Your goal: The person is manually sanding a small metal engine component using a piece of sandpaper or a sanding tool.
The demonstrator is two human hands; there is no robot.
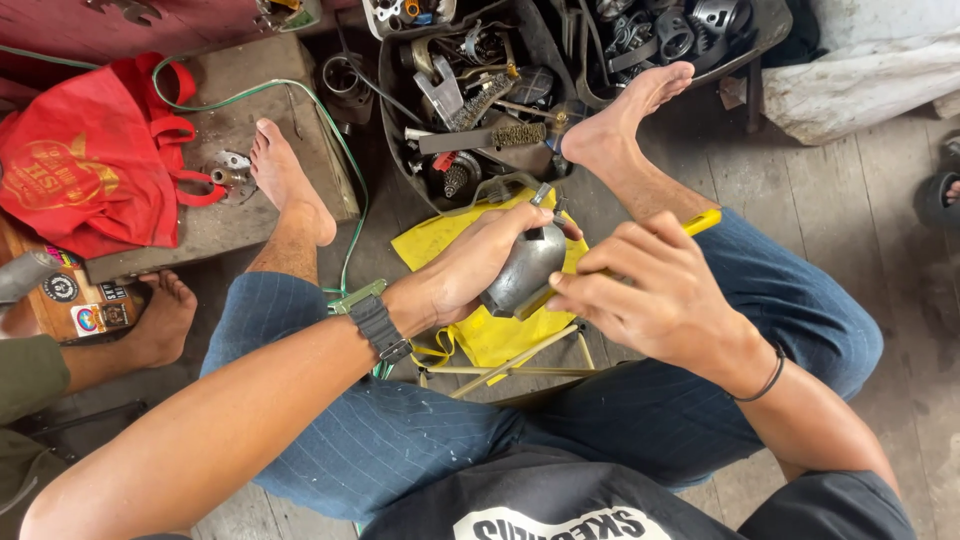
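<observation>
With your left hand (480, 262) clamped around the grey metal housing (527, 268) just above the yellow cloth (500, 335), keep it braced steady, and let your right hand (655, 295), fingers pinched on the yellow-handled tool (704, 221), press squarely against the housing.

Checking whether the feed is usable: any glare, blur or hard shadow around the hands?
Head view: soft, even daylight, no hard shadows; mild sheen on the grey metal part in the left hand; right hand and yellow tool sharp; frame edges bow slightly.
</observation>
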